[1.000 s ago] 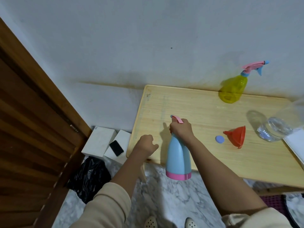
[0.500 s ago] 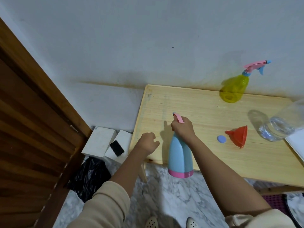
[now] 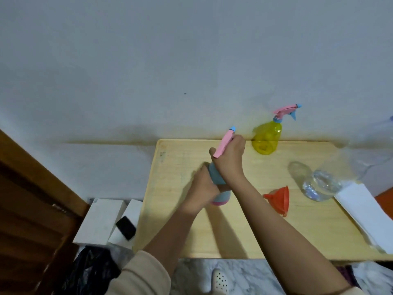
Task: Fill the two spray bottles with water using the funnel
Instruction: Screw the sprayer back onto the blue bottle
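Funnel (image 3: 278, 199) lies between blue spray bottle (image 3: 217, 176) and water bottle (image 3: 321, 186).

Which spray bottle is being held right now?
The blue spray bottle: the right hand grips its top, the left hand its body. The yellow spray bottle stands untouched by the wall.

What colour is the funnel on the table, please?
The funnel is orange-red, seen best in the head view.
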The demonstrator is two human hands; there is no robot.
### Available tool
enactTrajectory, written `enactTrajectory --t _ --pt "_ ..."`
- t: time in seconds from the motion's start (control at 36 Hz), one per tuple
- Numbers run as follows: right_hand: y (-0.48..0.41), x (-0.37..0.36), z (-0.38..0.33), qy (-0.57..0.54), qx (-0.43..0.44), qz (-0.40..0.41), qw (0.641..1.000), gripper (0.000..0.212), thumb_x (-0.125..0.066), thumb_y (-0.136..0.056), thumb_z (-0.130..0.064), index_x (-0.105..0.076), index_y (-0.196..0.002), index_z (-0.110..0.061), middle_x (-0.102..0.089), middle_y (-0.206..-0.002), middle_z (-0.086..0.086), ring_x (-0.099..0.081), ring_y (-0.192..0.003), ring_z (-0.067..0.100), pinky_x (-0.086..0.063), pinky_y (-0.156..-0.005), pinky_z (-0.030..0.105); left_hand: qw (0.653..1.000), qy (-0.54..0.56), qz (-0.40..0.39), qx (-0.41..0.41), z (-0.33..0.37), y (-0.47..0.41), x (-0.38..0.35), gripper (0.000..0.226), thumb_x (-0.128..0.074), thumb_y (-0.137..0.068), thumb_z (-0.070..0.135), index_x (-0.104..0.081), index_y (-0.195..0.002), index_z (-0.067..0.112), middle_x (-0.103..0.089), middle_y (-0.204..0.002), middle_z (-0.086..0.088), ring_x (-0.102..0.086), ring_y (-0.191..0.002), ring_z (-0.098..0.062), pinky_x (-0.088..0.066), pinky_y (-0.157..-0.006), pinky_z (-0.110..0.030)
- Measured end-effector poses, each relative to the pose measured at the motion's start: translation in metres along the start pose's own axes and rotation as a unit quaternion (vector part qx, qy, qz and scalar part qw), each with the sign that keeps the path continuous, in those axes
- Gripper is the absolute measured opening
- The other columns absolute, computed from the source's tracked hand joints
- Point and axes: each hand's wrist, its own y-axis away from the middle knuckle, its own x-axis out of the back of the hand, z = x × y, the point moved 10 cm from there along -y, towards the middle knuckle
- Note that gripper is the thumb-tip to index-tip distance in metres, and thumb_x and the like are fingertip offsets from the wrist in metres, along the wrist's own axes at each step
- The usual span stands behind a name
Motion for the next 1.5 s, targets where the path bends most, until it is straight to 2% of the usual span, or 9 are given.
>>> enactTrajectory --t 0.25,0.33,0.47,0.75,0.83,0.94,1.08,1.31,1.5 --pt "-0.094 0.013 0.039 -0.014 0.026 -0.146 0.989 0.052 -0.084 -0.063 -0.019 -0.042 -0.091 -0.011 -0.044 -0.093 0.006 -0.043 -0.083 0.018 -0.037 -0.067 0.016 0.995 0.057 -0.071 -0.031 0.024 -0.100 -0.018 0.067 -0.087 -0.061 0.020 -0.052 -0.119 0.024 -0.067 -0.107 0.006 -0.066 -0.096 -0.006 -0.057 -0.080 -0.028" --pt "-0.118 0.016 0.056 -0.022 0.025 -0.123 0.992 0.055 -0.088 -0.056 -0.024 -0.050 -0.092 -0.007 -0.053 -0.094 0.010 -0.053 -0.086 0.024 -0.047 -0.076 0.031 0.992 0.059 -0.099 -0.044 0.030 -0.129 -0.024 0.067 -0.085 -0.064 0.013 -0.053 -0.122 0.025 -0.067 -0.108 0.005 -0.065 -0.097 -0.006 -0.057 -0.079 -0.026" --pt "-0.144 0.015 0.077 -0.036 0.012 -0.043 0.998 0.050 -0.086 -0.057 -0.016 -0.052 -0.092 -0.010 -0.055 -0.093 0.006 -0.050 -0.082 0.013 -0.037 -0.068 0.006 0.990 0.037 -0.132 -0.037 0.033 -0.173 -0.040 0.069 -0.085 -0.057 0.023 -0.052 -0.117 0.032 -0.065 -0.111 0.006 -0.063 -0.104 -0.010 -0.055 -0.085 -0.030" --pt "-0.168 -0.002 0.107 -0.057 -0.020 0.021 0.998 0.052 -0.087 -0.059 -0.020 -0.048 -0.094 -0.017 -0.054 -0.096 0.004 -0.049 -0.087 0.013 -0.033 -0.070 0.000 0.996 -0.061 0.045 -0.037 0.021 -0.216 -0.031 0.072 -0.088 -0.060 0.017 -0.053 -0.121 0.005 -0.043 -0.110 -0.004 -0.046 -0.101 -0.019 -0.036 -0.080 -0.017" --pt "-0.173 -0.009 0.113 -0.062 -0.034 0.023 0.997 0.051 -0.086 -0.061 -0.022 -0.048 -0.095 -0.018 -0.054 -0.098 0.004 -0.050 -0.089 0.013 -0.034 -0.070 0.000 0.988 -0.107 0.069 -0.085 0.027 -0.222 -0.029 0.073 -0.089 -0.055 0.025 -0.059 -0.117 0.000 -0.060 -0.102 -0.016 -0.056 -0.096 -0.032 -0.045 -0.081 -0.033" --pt "-0.173 -0.015 0.118 -0.059 -0.045 0.035 0.997 0.050 -0.086 -0.062 -0.023 -0.048 -0.094 -0.017 -0.053 -0.097 0.004 -0.049 -0.089 0.012 -0.038 -0.072 0.007 0.996 -0.031 0.058 -0.065 0.008 -0.234 -0.025 0.075 -0.077 -0.050 0.054 -0.060 -0.116 0.024 -0.066 -0.106 0.003 -0.062 -0.098 -0.015 -0.053 -0.081 -0.043" --pt "-0.172 -0.018 0.120 -0.050 -0.045 0.053 0.996 0.051 -0.085 -0.063 -0.028 -0.053 -0.099 -0.011 -0.053 -0.098 0.003 -0.048 -0.090 0.012 -0.035 -0.074 0.012 0.995 0.025 0.039 -0.088 0.007 -0.233 -0.027 0.065 -0.075 -0.046 0.053 -0.051 -0.106 0.046 -0.064 -0.100 0.019 -0.060 -0.089 0.012 -0.049 -0.075 -0.015" --pt "-0.169 -0.018 0.121 -0.028 -0.039 0.071 0.996 0.052 -0.083 -0.068 -0.033 -0.056 -0.106 -0.009 -0.051 -0.099 -0.002 -0.049 -0.091 0.010 -0.035 -0.075 0.008 0.995 0.014 0.013 -0.094 -0.003 -0.239 -0.028 0.056 -0.072 -0.050 0.052 -0.051 -0.101 0.052 -0.064 -0.105 0.009 -0.064 -0.097 -0.015 -0.055 -0.084 -0.044" --pt "-0.164 -0.020 0.120 -0.025 -0.038 0.080 0.996 0.051 -0.081 -0.071 -0.030 -0.056 -0.110 -0.007 -0.052 -0.102 -0.001 -0.050 -0.095 0.011 -0.034 -0.077 0.001 0.988 -0.020 0.077 -0.131 -0.007 -0.238 -0.022 0.079 -0.070 -0.055 0.052 -0.059 -0.124 0.014 -0.051 -0.095 0.001 -0.056 -0.094 -0.028 -0.053 -0.079 -0.051"
